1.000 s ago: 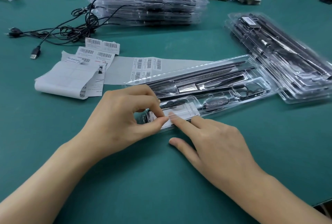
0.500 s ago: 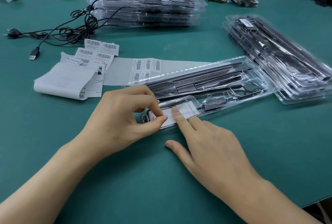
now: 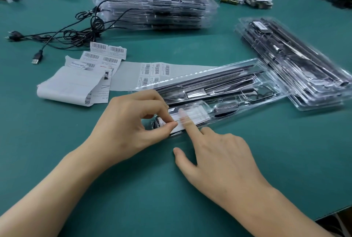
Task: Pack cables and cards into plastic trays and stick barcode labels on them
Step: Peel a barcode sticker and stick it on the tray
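Right hand [image 3: 224, 158]: its index finger [image 3: 187, 122] now reaches farther over the white barcode label [image 3: 196, 116] than half a second ago. The finger is straight and presses the label down, the thumb is stretched out sideways, and the hand holds nothing.
Left hand [image 3: 129, 122]: thumb and index fingertip are closed together in a pinch on the left end of the label.
Long clear plastic tray [image 3: 266, 88]: lies slanted in the middle of the flat green mat [image 3: 247, 189], with the label on its near left part.
Hidden: the left hand covers the tray's near left corner, so I cannot tell if the pinch takes also the tray rim.
Hard to make out: the label's print and the pressing fingertip are blurred; the dark parts inside the tray mix with glare.
Cut off: the low stack of filled clear trays [image 3: 304, 77] runs out at the right edge; the heaps of small parts along the far edge are blurred.
Surface: the mat carries a taller stack of trays [image 3: 152, 6], a tangled black USB cable [image 3: 76, 33], a grey sheet of barcode stickers [image 3: 152, 72] and curled white backing paper [image 3: 66, 86].
Room: only a dark strip beyond the mat's edge shows at the lower right.
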Available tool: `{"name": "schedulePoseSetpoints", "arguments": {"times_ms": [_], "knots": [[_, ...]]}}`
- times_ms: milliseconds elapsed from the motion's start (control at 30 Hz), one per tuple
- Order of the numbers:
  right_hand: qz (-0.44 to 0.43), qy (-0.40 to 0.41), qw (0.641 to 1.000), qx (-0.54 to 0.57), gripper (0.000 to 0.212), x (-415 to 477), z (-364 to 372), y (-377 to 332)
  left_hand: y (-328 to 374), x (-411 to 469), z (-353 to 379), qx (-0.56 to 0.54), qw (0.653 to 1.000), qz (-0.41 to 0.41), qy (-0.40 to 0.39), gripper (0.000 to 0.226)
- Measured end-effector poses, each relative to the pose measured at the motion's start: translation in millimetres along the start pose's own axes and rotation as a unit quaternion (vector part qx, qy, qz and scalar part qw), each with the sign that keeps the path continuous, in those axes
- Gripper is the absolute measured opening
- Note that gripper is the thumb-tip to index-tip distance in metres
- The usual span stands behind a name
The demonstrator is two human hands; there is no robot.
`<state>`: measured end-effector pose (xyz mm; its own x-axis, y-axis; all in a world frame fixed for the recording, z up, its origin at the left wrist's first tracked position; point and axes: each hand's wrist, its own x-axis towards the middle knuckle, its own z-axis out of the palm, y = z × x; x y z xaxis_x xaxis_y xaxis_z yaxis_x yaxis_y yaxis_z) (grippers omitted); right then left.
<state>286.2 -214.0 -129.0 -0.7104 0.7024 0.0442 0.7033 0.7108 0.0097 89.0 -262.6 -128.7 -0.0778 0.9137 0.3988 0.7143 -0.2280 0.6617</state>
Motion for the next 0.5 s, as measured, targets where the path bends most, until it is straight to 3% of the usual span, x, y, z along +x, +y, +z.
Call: {"name": "schedulePoseSetpoints", "arguments": {"times_ms": [200,500], "knots": [[0.032,-0.051,0.998,0.007,0.075,9,-9,-2,0,0,-1,-0.012,1.0,-0.006,-0.001,0.009],[-0.039,-0.041,0.998,-0.018,0.064,-8,-5,9,6,1,-6,0.07,0.996,0.018,-0.042,0.012]]}}
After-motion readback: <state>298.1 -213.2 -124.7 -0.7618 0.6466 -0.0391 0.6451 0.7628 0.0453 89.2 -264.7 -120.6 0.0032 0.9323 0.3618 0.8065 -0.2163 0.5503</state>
